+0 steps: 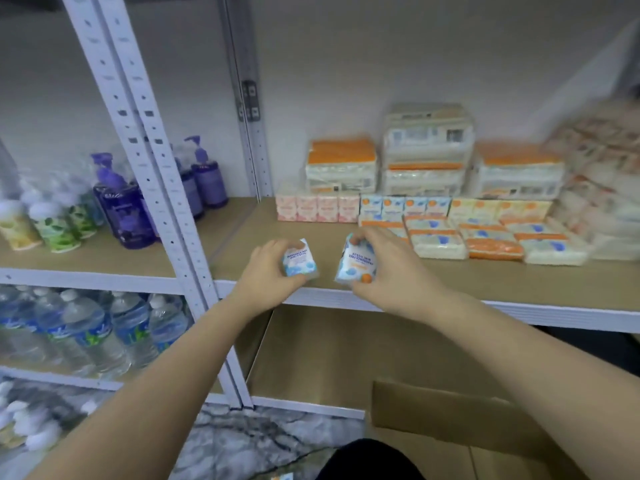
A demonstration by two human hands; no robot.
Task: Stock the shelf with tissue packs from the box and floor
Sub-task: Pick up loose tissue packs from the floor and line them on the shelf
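My left hand point(268, 268) grips a small blue-and-white tissue pack point(299, 263) just above the front edge of the wooden shelf point(450, 275). Close beside it, my right hand point(384, 268) holds a second small tissue pack point(356, 263) with blue print and an orange spot, tilted on end. Both packs hover over the bare front part of the shelf. Behind them stand rows of pink point(317, 209), blue point(405, 206) and orange point(498, 209) mini packs, with flat packs point(491, 240) in front and larger orange-topped bundles point(341, 166) at the back.
An open cardboard box point(450, 424) sits at the lower right on the marble floor point(249, 441). White metal uprights point(166, 216) divide the shelving. Purple soap bottles point(128, 216) and water bottles point(86, 334) fill the left unit. The lower right shelf point(346, 355) is bare wood.
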